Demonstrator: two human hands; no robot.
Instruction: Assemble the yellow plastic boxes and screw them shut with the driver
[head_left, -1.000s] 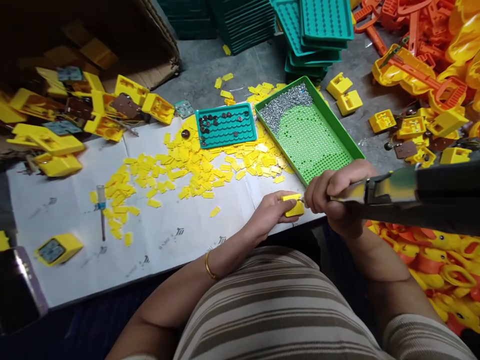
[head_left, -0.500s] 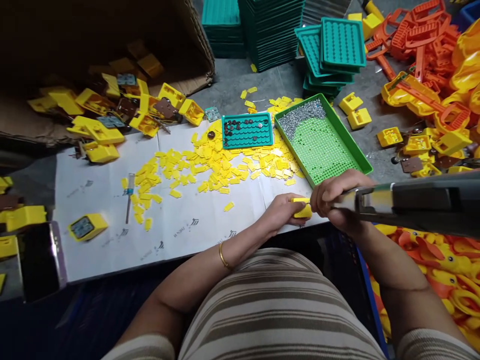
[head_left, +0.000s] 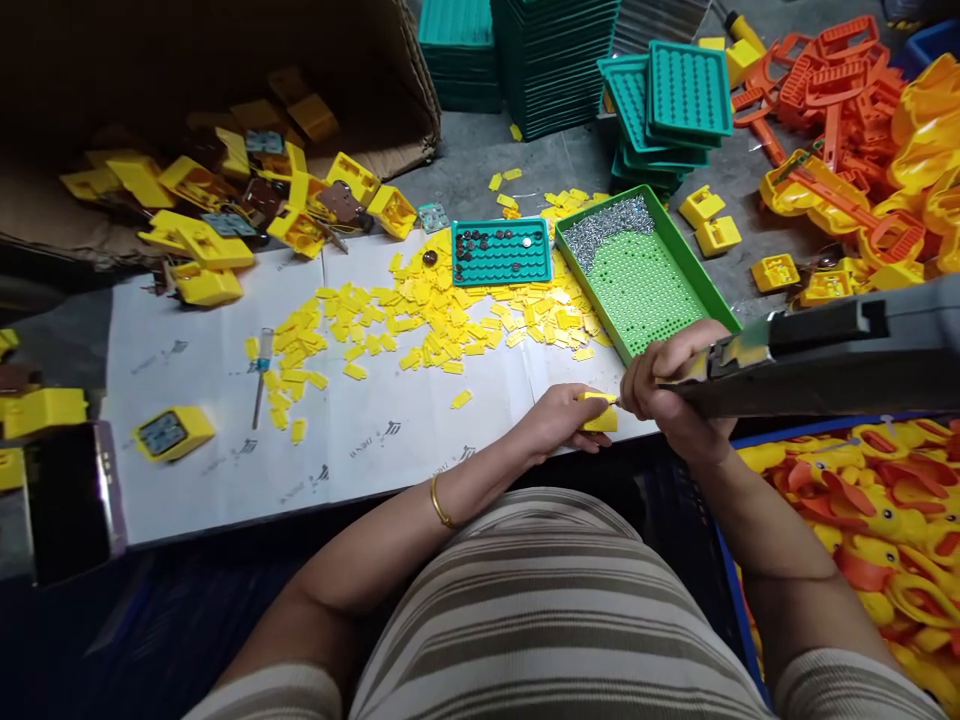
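Note:
My left hand [head_left: 564, 418] is closed on a small yellow plastic box [head_left: 600, 414], holding it at the front edge of the paper-covered table. In my right hand [head_left: 679, 385] is a dark electric screwdriver [head_left: 817, 350], lying nearly level with its tip against or very close to the box's right side. The exact contact is too small to make out. Just beyond my right hand lies a green perforated tray [head_left: 645, 295] with a heap of small silver screws [head_left: 611, 230] in its far end. Loose yellow flat pieces [head_left: 442, 320] are spread over the paper.
A teal tray [head_left: 501, 265] with dark round parts sits among the yellow pieces. A screwdriver [head_left: 261, 375], a yellow box [head_left: 174, 433] and a phone [head_left: 71, 500] lie leftward. Stacked teal trays [head_left: 555, 70] stand behind. Yellow duck toys [head_left: 862, 500] fill a bin at right.
The electric screwdriver's rear end has swung a little, and its tip stays by the yellow box. My left hand keeps its hold. The whole view has shifted slightly.

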